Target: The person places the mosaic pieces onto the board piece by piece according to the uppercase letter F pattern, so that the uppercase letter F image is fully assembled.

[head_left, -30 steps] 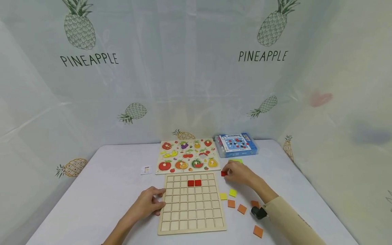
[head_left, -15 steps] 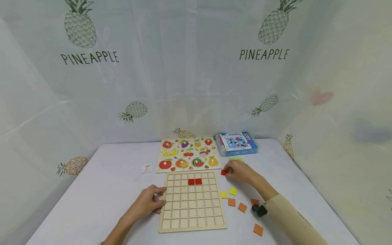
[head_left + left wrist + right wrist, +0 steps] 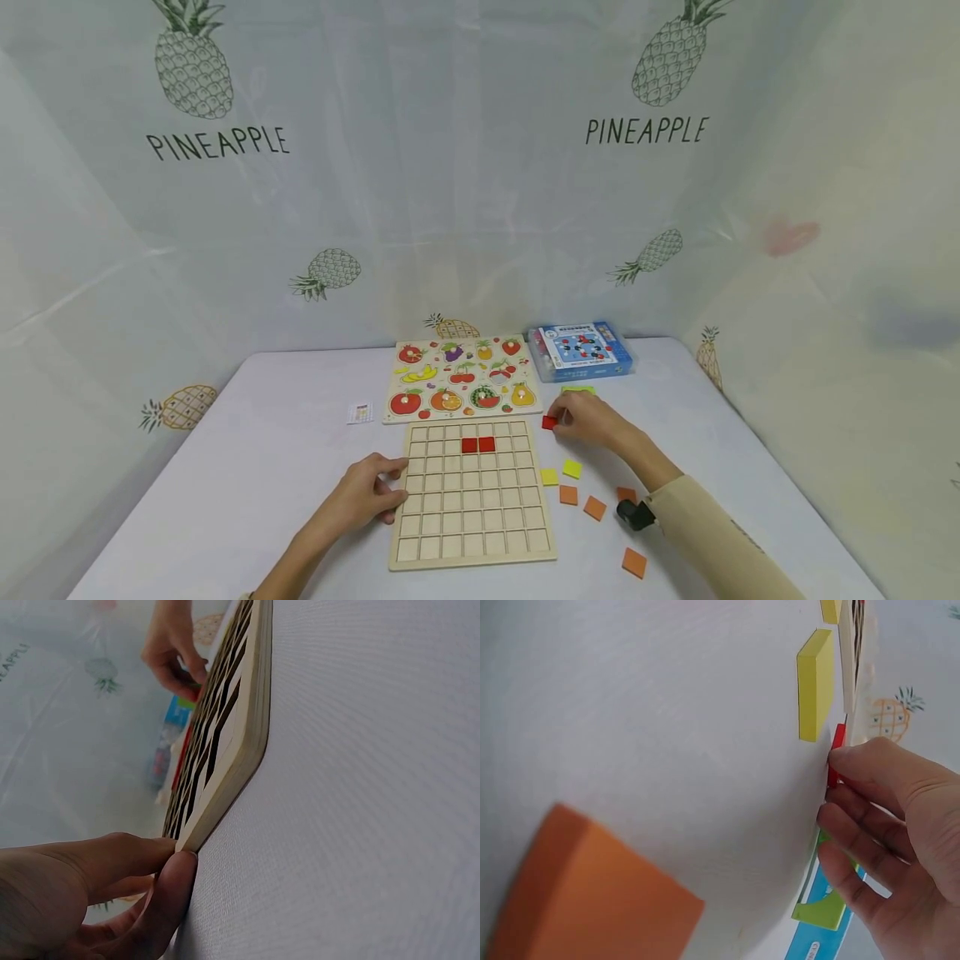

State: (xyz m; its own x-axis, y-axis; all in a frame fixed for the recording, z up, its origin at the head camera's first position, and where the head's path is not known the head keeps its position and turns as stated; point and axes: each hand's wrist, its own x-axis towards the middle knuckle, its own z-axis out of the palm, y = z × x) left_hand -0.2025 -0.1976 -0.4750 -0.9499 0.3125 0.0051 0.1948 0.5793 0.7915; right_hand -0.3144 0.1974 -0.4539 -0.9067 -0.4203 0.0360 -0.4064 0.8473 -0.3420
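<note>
A wooden grid board (image 3: 471,502) lies flat on the table, with two red square tiles (image 3: 478,445) side by side in its second row from the far edge. My left hand (image 3: 363,493) holds the board's left edge with thumb and index finger, seen close in the left wrist view. Off the board's far right corner, my right hand (image 3: 588,418) pinches a red tile (image 3: 838,739) between thumb and fingers. That tile is at table level, and the fingers partly cover it. A green piece (image 3: 821,911) lies just beyond the right hand.
Yellow tiles (image 3: 572,468) and several orange tiles (image 3: 595,508) lie right of the board. Behind it are a fruit puzzle board (image 3: 462,377) and a blue boxed set (image 3: 581,352). A small printed card (image 3: 361,412) lies at left. A pineapple-print curtain (image 3: 450,167) surrounds the table.
Both hands keep practically the same place and hold. The whole head view has shifted slightly; no tile has visibly moved.
</note>
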